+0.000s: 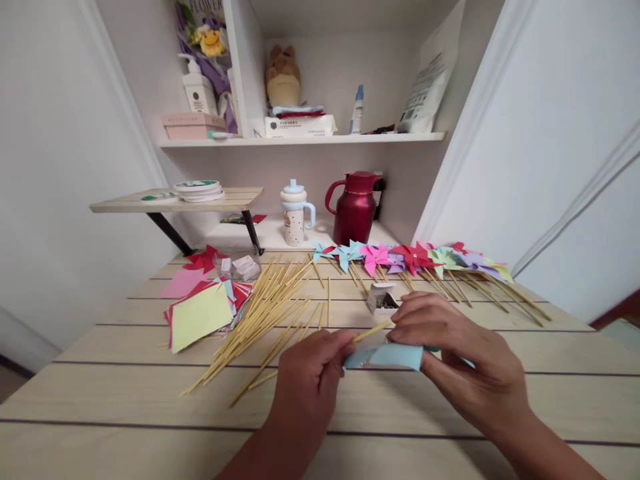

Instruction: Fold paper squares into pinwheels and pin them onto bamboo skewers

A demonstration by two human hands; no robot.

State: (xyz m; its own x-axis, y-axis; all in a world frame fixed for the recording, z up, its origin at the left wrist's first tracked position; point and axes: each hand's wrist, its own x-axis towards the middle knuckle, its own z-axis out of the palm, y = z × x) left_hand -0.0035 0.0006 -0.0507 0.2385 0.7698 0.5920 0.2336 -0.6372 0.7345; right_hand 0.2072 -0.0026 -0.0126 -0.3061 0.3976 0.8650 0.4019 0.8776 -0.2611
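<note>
Between my two hands, above the front of the table, is a light blue paper pinwheel point(397, 357), seen nearly edge-on. My left hand point(313, 370) is closed in a pinch around a thin wooden stick point(371, 332) and the pinwheel's left edge. The stick's tip points up to the right. My right hand point(457, 347) pinches the pinwheel's right side between thumb and fingers, its other fingers curled over the stick's end. Just behind my right hand stands a small open box point(383, 300) of metal pins. Any pin at the pinwheel's centre is too small to make out.
Loose wooden sticks point(265, 313) lie left of my hands, beside a stack of coloured paper squares point(200, 319). Finished pinwheels point(415, 258) line the table's back right. A red thermos jug point(356, 210) and a tumbler point(294, 217) stand behind, near a raised wooden stand point(230, 199).
</note>
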